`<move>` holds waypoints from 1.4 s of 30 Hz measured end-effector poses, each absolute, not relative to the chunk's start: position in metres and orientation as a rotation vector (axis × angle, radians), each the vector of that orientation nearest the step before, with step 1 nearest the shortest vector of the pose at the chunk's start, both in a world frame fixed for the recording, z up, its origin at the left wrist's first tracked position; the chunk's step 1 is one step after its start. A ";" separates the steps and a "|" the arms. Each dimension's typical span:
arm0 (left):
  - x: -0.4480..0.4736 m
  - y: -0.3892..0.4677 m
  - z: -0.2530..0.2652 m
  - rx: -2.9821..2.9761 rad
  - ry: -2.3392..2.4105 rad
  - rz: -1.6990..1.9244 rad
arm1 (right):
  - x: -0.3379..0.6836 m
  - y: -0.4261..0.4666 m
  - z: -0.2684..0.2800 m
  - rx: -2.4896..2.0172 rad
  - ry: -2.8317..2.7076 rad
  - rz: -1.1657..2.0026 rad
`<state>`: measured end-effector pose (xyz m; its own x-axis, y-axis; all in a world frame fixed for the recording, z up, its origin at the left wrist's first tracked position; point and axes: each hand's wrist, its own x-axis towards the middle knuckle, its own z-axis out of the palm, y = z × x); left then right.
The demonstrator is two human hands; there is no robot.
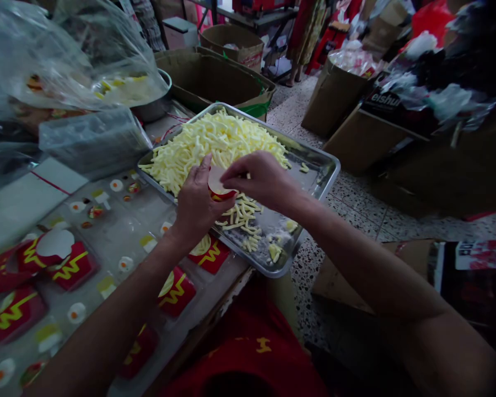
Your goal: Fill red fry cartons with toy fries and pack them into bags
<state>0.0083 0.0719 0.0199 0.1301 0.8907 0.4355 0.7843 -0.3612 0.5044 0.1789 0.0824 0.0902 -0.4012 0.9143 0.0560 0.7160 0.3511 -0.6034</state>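
Note:
My left hand (198,201) is wrapped round a red fry carton (222,194) with a pale inside, holding it over the metal tray (330,171). My right hand (258,176) is at the carton's opening with thumb and fingers pinched together; whatever they hold, if anything, is hidden. A heap of pale yellow, fry-shaped sticks (227,132) fills the far part of the tray. Looser sticks (243,215) and white powder lie near the tray's front edge. Left of the tray, filled red fry cartons (209,253) with a yellow zigzag lie on the table.
More red cartons (72,264) lie at the left on the patterned table cover (119,231). Behind them are a clear plastic box (93,138) and plastic bags (66,49). Cardboard boxes (215,77) stand beyond the tray, and others (334,94) on the speckled floor at right. A person stands far back.

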 end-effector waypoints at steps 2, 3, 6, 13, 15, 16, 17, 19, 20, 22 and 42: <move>-0.001 0.071 0.020 2.181 1.660 1.066 | 0.194 0.076 0.078 -1.497 -2.171 0.656; -0.004 0.070 0.021 2.145 1.652 1.073 | 0.201 0.072 0.068 -1.523 -2.200 0.639; -0.009 0.067 0.023 2.071 1.634 1.081 | 0.213 0.059 0.033 -1.567 -2.389 0.582; -0.022 0.055 0.032 2.051 1.583 1.092 | 0.210 0.047 0.004 -1.672 -2.611 0.507; -0.027 0.052 0.033 2.066 1.601 1.089 | 0.210 0.047 0.005 -1.656 -2.616 0.492; -0.028 0.051 0.033 2.076 1.604 1.079 | 0.210 0.046 0.005 -1.656 -2.615 0.490; -0.030 0.051 0.032 2.087 1.602 1.062 | 0.209 0.046 0.004 -1.664 -2.613 0.496; -0.030 0.050 0.029 2.109 1.585 1.015 | 0.208 0.046 0.001 -1.693 -2.612 0.528; -0.029 0.050 0.027 2.121 1.574 0.985 | 0.208 0.046 -0.001 -1.708 -2.601 0.547; -0.028 0.050 0.023 2.153 1.552 0.913 | 0.206 0.045 -0.007 -1.741 -2.534 0.559; 0.028 0.055 0.012 2.439 1.075 0.454 | 0.212 0.033 0.008 -1.352 -2.166 0.508</move>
